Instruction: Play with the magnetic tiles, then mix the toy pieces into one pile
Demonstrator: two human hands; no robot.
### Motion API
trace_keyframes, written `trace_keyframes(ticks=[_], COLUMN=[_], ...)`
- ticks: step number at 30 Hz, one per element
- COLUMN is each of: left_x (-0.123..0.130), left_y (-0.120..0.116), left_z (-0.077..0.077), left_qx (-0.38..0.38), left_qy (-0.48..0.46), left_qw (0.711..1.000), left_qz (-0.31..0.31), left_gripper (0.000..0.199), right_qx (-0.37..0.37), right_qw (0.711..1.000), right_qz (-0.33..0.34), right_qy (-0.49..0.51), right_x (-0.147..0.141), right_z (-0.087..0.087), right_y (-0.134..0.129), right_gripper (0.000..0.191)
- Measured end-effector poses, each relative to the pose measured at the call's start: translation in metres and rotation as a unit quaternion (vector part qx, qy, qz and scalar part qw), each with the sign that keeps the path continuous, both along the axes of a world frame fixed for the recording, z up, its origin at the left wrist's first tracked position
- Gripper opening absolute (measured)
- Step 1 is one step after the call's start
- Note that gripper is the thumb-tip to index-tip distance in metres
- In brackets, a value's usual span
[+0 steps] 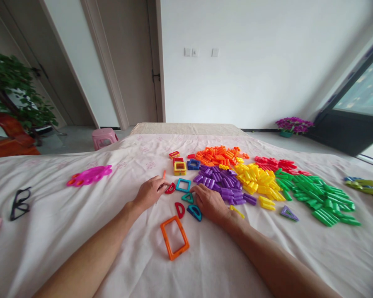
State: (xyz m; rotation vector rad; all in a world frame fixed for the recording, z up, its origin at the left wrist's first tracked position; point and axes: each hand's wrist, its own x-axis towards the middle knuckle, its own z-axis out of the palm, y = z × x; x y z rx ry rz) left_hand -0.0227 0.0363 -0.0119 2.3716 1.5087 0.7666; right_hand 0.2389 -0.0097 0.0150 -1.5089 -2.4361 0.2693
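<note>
My left hand (151, 192) is closed, its fingertips at a red half-round piece (170, 188); a thin orange piece (164, 174) sticks up just beyond the fingers. My right hand (209, 203) has its fingertips at a teal triangle (187, 198), fingers curled together. Between the hands lies a light blue square frame (183, 185). Nearer me are another red half-round piece (180, 210), a blue one (194, 212) and a large orange rectangular frame (174, 238). Whether either hand grips its piece firmly is hard to make out.
Piles of orange (217, 156), purple (225, 184), yellow (257, 180), red (279, 164) and green pieces (325, 196) spread to the right. Yellow square frames (180, 168) are stacked ahead. A pink tray (91, 175) and black glasses (20, 203) lie left on the cloth.
</note>
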Motion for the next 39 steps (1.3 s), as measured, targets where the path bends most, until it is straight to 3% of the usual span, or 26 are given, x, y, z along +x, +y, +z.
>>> trace_keyframes(ticks=[39], left_x=[0.0008], left_y=[-0.0009], left_z=[0.0019], left_qx=[-0.002], left_qy=[0.002], left_qw=[1.0], left_qz=[0.004], left_gripper=[0.022], right_qx=[0.006], right_qw=[1.0], right_qz=[0.003], right_qy=[0.005], right_x=[0.0004], right_z=[-0.0009], right_y=[0.0005], right_gripper=[0.029])
